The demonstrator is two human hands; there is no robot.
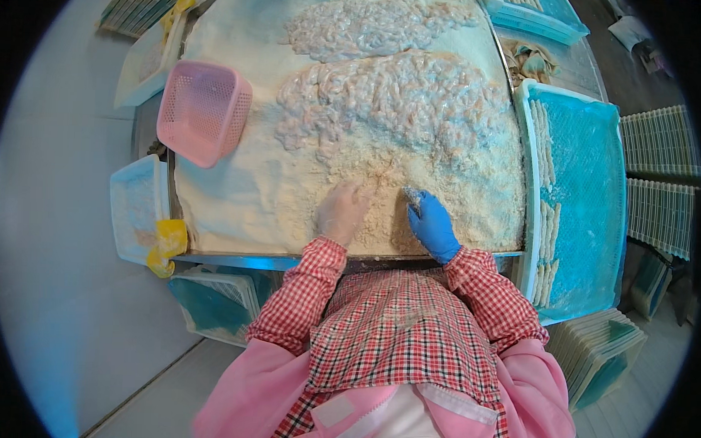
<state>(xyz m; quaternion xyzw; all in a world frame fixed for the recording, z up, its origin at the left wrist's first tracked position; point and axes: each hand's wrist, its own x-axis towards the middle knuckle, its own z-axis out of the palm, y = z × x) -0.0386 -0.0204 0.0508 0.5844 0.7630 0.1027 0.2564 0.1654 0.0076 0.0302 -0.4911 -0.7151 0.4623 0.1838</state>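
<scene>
My left hand (343,212), in a thin pale glove, lies on a bed of coarse pale crumbs (381,235) with its fingers stretched forward. Beside it, my right hand (433,226) wears a blue glove. Its fingers close on a small crumb-coated piece (411,195), whose pale end shows at the fingertips. Beyond both hands spreads a large heap of wet, glossy strips (401,97), greyish and pinkish, probably raw meat or seafood. A second, smaller heap (373,27) of the same strips lies farther back on the powder-covered table (232,192).
A pink basket (204,113) stands at the table's left. Along the right side is a blue mesh-lined tray (587,196) with rows of coated sticks (547,226). White bins hang off the left edge, one with a yellow cloth (169,243). Stacked trays (599,351) stand at lower right.
</scene>
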